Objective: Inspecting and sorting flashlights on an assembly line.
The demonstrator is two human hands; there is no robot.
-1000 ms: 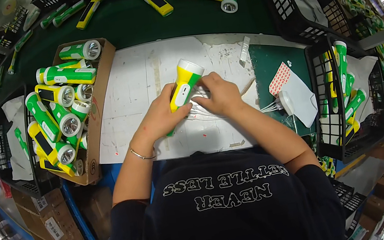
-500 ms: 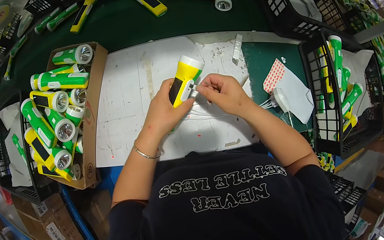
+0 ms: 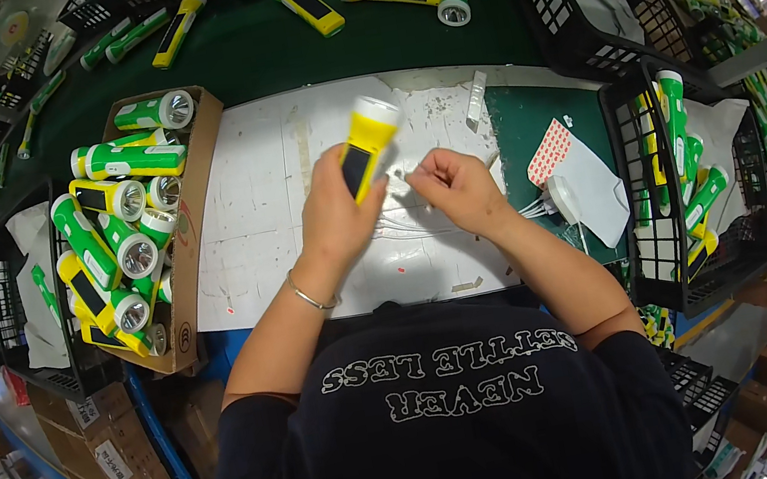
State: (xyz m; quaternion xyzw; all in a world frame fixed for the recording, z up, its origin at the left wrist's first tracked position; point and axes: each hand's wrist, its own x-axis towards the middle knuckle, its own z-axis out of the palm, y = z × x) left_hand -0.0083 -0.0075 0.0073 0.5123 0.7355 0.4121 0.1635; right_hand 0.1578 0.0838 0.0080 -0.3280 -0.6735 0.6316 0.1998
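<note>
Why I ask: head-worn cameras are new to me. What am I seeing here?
No robot here: a person in a dark shirt works bare-handed, seen from above by a wide fisheye camera on their own head, hence the curved edges. The left hand grips a yellow plastic flashlight with a white head and a dark rectangular panel. The right hand is beside it, curled; whether it holds anything is unclear. Thin white cables lie on the white work surface. To the left, an open brown cardboard box holds green, yellow and white flashlights.
</note>
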